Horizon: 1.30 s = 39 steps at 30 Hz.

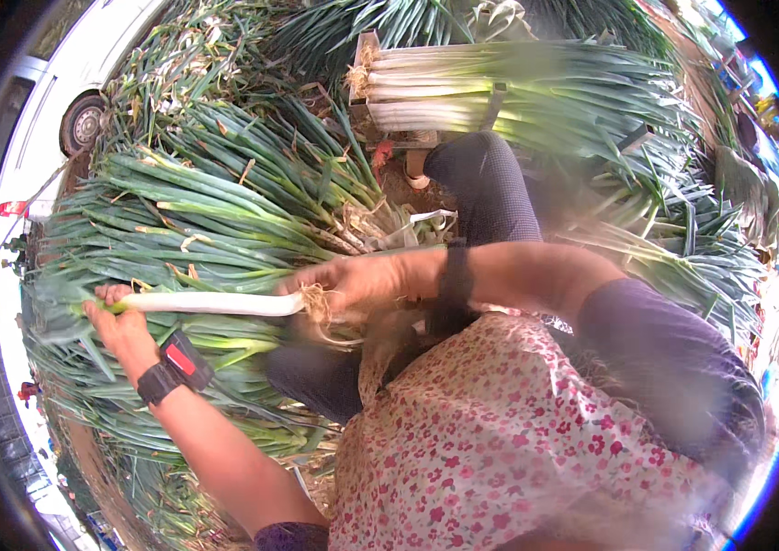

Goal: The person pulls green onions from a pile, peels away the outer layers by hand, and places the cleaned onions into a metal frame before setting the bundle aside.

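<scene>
One long white-stalked green leek point(210, 302) is held level at centre left of the frame: the left hand point(123, 326) is closed round its green end, the right hand point(353, 280) curled over its rooty end. A loosened grip could drop it among the heaped green leeks point(206, 211). Two hands, one wooden crate point(366, 55) are counted.

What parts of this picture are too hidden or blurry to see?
- Head view: right hand is motion-blurred, so its grip on the leek's root end is unclear.
- Left hand's fingers wrap behind the leek, hidden.
- White vehicle is cut off by the rim.
- Crate is mostly covered by leeks.
</scene>
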Each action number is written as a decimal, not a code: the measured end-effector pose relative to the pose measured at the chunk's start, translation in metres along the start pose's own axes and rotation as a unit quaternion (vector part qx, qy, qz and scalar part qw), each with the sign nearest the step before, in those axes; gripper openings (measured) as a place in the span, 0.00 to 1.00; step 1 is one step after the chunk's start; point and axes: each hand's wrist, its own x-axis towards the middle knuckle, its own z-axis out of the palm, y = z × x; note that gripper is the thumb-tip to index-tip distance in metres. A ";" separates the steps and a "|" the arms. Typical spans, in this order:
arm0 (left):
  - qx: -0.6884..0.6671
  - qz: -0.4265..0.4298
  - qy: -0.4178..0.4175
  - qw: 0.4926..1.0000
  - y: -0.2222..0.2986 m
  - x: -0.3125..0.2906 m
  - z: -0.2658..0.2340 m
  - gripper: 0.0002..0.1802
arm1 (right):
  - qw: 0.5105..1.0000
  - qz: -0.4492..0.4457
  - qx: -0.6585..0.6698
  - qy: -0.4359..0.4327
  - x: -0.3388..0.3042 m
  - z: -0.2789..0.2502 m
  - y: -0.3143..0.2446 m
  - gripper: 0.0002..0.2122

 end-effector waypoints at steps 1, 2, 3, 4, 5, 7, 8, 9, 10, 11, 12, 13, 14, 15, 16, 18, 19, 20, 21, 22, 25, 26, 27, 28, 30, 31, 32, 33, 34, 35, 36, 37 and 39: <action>-0.013 0.001 0.004 1.000 0.003 0.000 -0.001 0.24 | 0.966 -0.092 -0.239 -0.039 0.000 0.004 -0.001 0.21; 0.026 0.019 0.033 0.999 0.006 -0.003 -0.003 0.24 | 0.989 0.130 -0.051 -0.048 -0.012 0.009 -0.006 0.17; 0.064 0.036 0.063 0.995 0.006 -0.010 -0.003 0.23 | 0.933 0.336 0.129 0.031 -0.018 0.013 -0.031 0.16; 0.074 0.035 0.027 0.996 0.011 -0.010 -0.012 0.23 | 0.953 0.298 0.049 0.031 -0.020 0.011 -0.043 0.17; 0.076 0.036 0.031 0.996 0.015 -0.010 -0.022 0.23 | 0.965 0.259 -0.032 0.031 -0.024 0.010 -0.047 0.17; 0.100 0.025 0.015 0.995 -0.009 -0.014 -0.007 0.22 | 0.970 0.208 -0.124 0.029 -0.042 0.005 -0.037 0.15; 0.107 0.036 0.045 0.993 -0.027 -0.014 0.007 0.23 | 0.964 0.154 -0.216 0.023 -0.053 0.002 -0.032 0.13; 0.107 0.039 0.047 0.992 -0.028 -0.011 0.006 0.23 | 0.964 0.152 -0.215 0.020 -0.059 0.001 -0.032 0.13; 0.101 0.029 0.037 0.994 -0.030 -0.009 0.004 0.23 | 0.959 0.125 -0.254 0.016 -0.067 0.000 -0.033 0.12; 0.095 0.019 0.027 0.995 -0.032 -0.005 0.004 0.23 | 0.951 0.097 -0.292 0.013 -0.074 -0.002 -0.034 0.12; 0.102 0.036 0.071 0.992 -0.033 -0.001 0.005 0.23 | 0.955 0.116 -0.274 0.019 -0.081 -0.005 -0.041 0.10; 0.102 0.032 0.071 0.992 -0.034 0.000 0.004 0.23 | 0.954 0.119 -0.273 0.021 -0.087 -0.005 -0.048 0.10; 0.116 0.023 0.055 0.991 -0.036 0.001 0.003 0.23 | 0.947 0.124 -0.290 0.058 -0.093 -0.005 -0.055 0.09; 0.130 0.014 0.040 0.991 -0.038 0.004 -0.001 0.23 | 0.938 0.130 -0.306 0.095 -0.098 -0.006 -0.059 0.10; 0.130 0.009 0.040 0.991 -0.038 0.009 -0.003 0.23 | 0.927 0.161 -0.327 0.089 -0.104 -0.008 -0.057 0.09; 0.109 0.003 0.027 0.994 -0.035 0.024 -0.008 0.23 | 0.926 0.166 -0.326 0.094 -0.111 -0.013 -0.060 0.09; 0.099 0.001 0.022 0.995 -0.032 0.032 -0.012 0.23 | 0.926 0.166 -0.325 0.098 -0.114 -0.016 -0.061 0.09; 0.121 0.010 0.015 0.992 -0.022 0.036 -0.017 0.23 | 0.929 0.138 -0.327 0.102 -0.125 -0.017 -0.060 0.09; 0.126 0.024 -0.003 0.992 -0.021 0.040 -0.009 0.22 | 0.910 0.138 -0.377 0.100 -0.153 -0.021 -0.050 0.09; 0.136 0.058 0.001 0.989 0.014 0.047 -0.022 0.21 | 0.886 0.210 -0.405 0.082 -0.179 -0.022 -0.054 0.11; 0.201 0.121 0.035 0.971 0.067 0.046 -0.027 0.19 | 0.813 0.239 -0.531 0.004 -0.192 -0.032 -0.060 0.18; 0.248 0.141 0.054 0.957 0.071 0.043 -0.020 0.18 | 0.749 0.199 -0.630 -0.047 -0.189 -0.039 -0.066 0.21; 0.245 0.141 0.054 0.958 0.058 0.035 -0.003 0.18 | 0.715 0.278 -0.640 -0.044 -0.175 -0.046 -0.067 0.22; 0.302 0.146 0.073 0.939 0.024 0.022 0.026 0.15 | 0.690 0.316 -0.638 -0.132 -0.181 -0.055 -0.066 0.23; 0.370 0.105 0.053 0.922 -0.048 0.007 0.066 0.12 | 0.663 0.394 -0.592 -0.233 -0.184 -0.064 -0.079 0.23; 0.385 0.082 0.036 0.919 -0.065 -0.011 0.077 0.12 | 0.675 0.408 -0.556 -0.262 -0.160 -0.071 -0.086 0.23; 0.424 0.071 -0.015 0.903 -0.106 -0.020 0.089 0.11 | 0.687 0.337 -0.616 -0.188 -0.146 -0.079 -0.095 0.23; 0.468 0.067 -0.059 0.879 -0.138 -0.034 0.097 0.11 | 0.713 0.198 -0.665 -0.100 -0.118 -0.088 -0.104 0.22; 0.491 0.031 -0.092 0.866 -0.164 -0.048 0.100 0.10 | 0.730 0.107 -0.674 -0.032 -0.085 -0.094 -0.115 0.23; 0.537 0.049 -0.153 0.828 -0.207 -0.061 0.103 0.09 | 0.707 0.048 -0.705 -0.007 -0.055 -0.097 -0.139 0.23; 0.606 -0.010 -0.194 0.772 -0.237 -0.078 0.115 0.09 | 0.666 -0.018 -0.746 0.004 -0.036 -0.104 -0.153 0.24; 0.666 0.106 -0.193 0.713 -0.277 -0.075 0.084 0.12 | 0.637 -0.036 -0.770 -0.017 -0.014 -0.102 -0.165 0.25; 0.615 0.040 -0.369 0.696 -0.292 -0.132 0.137 0.12 | 0.592 0.044 -0.801 -0.084 -0.018 -0.115 -0.169 0.25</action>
